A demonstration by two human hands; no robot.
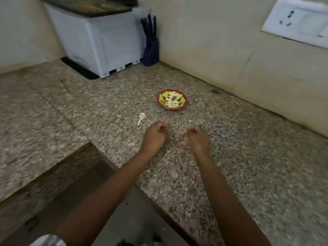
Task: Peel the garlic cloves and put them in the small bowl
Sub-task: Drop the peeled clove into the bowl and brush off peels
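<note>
The left hand (pixel 156 134) and right hand (pixel 196 137) are curled above the counter (pixel 239 157), any grip indiscernible; garlic (pixel 142 116) just beyond the left hand should be skinned cleanly before transfer to the bowl (pixel 158 98) ahead.

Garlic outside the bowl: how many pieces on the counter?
1: a garlic piece lies left of the bowl. The curled left hand and right hand may hide more.
</note>
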